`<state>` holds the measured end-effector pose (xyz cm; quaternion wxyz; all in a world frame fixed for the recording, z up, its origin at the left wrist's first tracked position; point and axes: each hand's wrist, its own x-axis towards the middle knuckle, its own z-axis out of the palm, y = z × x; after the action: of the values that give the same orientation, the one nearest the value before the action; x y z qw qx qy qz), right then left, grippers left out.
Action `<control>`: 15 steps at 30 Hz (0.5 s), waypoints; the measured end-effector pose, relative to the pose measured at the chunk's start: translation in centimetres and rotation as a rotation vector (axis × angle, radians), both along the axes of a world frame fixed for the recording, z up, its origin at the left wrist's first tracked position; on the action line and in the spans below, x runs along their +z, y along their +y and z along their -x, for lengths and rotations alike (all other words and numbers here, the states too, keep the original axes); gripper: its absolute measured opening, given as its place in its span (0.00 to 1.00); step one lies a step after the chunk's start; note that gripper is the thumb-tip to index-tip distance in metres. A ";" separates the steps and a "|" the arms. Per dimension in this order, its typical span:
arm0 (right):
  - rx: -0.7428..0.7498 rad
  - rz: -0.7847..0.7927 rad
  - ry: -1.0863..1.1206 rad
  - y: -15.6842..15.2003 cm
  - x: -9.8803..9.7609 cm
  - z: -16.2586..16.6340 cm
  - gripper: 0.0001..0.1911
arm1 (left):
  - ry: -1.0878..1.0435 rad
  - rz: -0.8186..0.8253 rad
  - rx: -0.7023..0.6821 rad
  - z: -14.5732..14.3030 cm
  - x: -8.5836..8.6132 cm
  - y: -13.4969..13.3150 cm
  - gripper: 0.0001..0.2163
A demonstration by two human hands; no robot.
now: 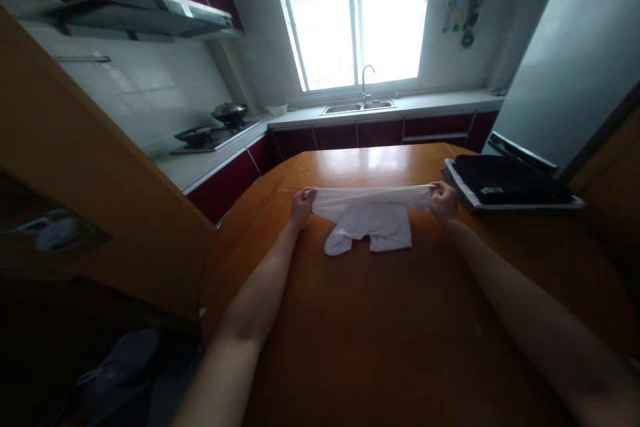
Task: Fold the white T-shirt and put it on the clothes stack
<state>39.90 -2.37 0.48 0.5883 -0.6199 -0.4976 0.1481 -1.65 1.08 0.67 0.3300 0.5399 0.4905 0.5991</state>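
Note:
A white garment (373, 215) is stretched out over the round wooden table (400, 333), its lower part drooping onto the tabletop. My left hand (302, 205) is closed on the garment's left end. My right hand (443, 201) is closed on its right end. Both arms reach forward across the table, and the top edge of the cloth is pulled taut between the two hands.
A stack of folded dark clothes (507, 185) lies on the table at the right. Behind are a kitchen counter with a sink (357, 107), a stove with a wok (227, 113), a bright window and a grey fridge (565, 60). A wooden panel (75, 200) stands at left.

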 end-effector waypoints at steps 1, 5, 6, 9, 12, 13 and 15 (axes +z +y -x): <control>-0.061 -0.034 -0.031 -0.1 0.2 -0.6 0.13 | 0.001 0.019 -0.040 -0.2 0.0 -0.1 0.23; -0.232 -0.106 -0.112 -0.4 0.3 -2.0 0.15 | -0.015 0.121 -0.254 -1.1 0.1 -0.8 0.24; -0.244 -0.102 -0.108 -0.4 0.3 -2.1 0.15 | -0.027 0.138 -0.287 -1.3 0.2 -0.9 0.23; -0.226 -0.099 -0.079 -0.2 0.6 -1.9 0.14 | -0.105 0.148 -0.313 -1.6 0.9 -1.1 0.22; -0.164 -0.133 -0.056 0.2 1.8 -1.7 0.13 | -0.202 0.135 -0.273 -1.3 1.8 -0.9 0.20; -0.130 -0.129 -0.031 0.4 2.4 -1.7 0.12 | -0.220 0.133 -0.254 -1.1 2.1 -0.8 0.19; -0.020 -0.046 0.076 0.4 3.6 -1.8 0.10 | -0.244 0.132 -0.213 -0.7 2.8 -0.5 0.16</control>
<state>41.72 -1.93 4.05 0.6223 -0.6052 -0.4719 0.1542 -0.93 0.60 3.43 0.4836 0.4891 0.4250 0.5885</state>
